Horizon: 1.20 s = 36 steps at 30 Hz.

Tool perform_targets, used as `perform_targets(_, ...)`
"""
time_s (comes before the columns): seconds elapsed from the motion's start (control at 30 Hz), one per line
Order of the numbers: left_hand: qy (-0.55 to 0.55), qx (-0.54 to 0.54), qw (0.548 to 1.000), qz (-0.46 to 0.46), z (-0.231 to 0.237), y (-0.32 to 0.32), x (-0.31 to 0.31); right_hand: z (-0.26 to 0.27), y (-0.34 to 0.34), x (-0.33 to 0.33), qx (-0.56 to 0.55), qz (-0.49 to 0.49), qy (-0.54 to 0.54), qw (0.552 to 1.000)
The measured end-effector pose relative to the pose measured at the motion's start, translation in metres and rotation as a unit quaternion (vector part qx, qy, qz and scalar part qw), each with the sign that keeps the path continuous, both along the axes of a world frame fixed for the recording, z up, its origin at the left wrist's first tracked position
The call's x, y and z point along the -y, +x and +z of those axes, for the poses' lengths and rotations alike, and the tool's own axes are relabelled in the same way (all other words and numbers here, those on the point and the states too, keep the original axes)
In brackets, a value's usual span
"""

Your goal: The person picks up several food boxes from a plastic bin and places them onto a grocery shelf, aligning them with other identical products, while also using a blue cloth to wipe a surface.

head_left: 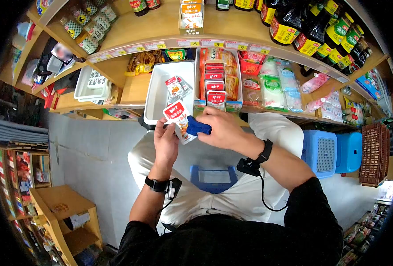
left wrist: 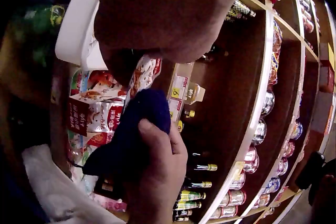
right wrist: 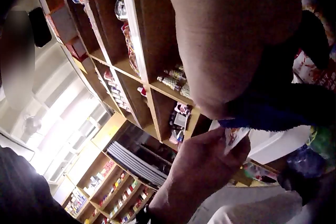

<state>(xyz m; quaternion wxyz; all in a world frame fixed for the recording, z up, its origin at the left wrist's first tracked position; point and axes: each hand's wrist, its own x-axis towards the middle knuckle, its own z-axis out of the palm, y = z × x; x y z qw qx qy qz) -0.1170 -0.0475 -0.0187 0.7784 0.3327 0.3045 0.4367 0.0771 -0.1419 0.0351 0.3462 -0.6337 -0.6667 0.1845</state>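
A seated shopper-side figure in black sleeves works at a shelf — the left hand (head_left: 166, 141) pinches a red-and-white snack packet (head_left: 177, 116) by its edge, while the right hand (head_left: 220, 128) grasps a dark blue cloth (head_left: 198, 126) against the packet's face. Just beyond the left hand, a white tray (head_left: 167, 82) holds more packets (head_left: 177, 87). Ahead of the right hand stands an open box (head_left: 234, 104) with a row of similar packets (head_left: 216, 86) — bagged goods (head_left: 272, 91) lie to its right.
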Motion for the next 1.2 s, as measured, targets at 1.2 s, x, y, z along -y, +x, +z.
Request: perform_targets(1.2, -0.068, 0.025, 0.988, -0.138, -0.008, 0.014, 0.036, -0.002, -0.005, -0.003, -0.064, -0.029, 0.081, 0.994)
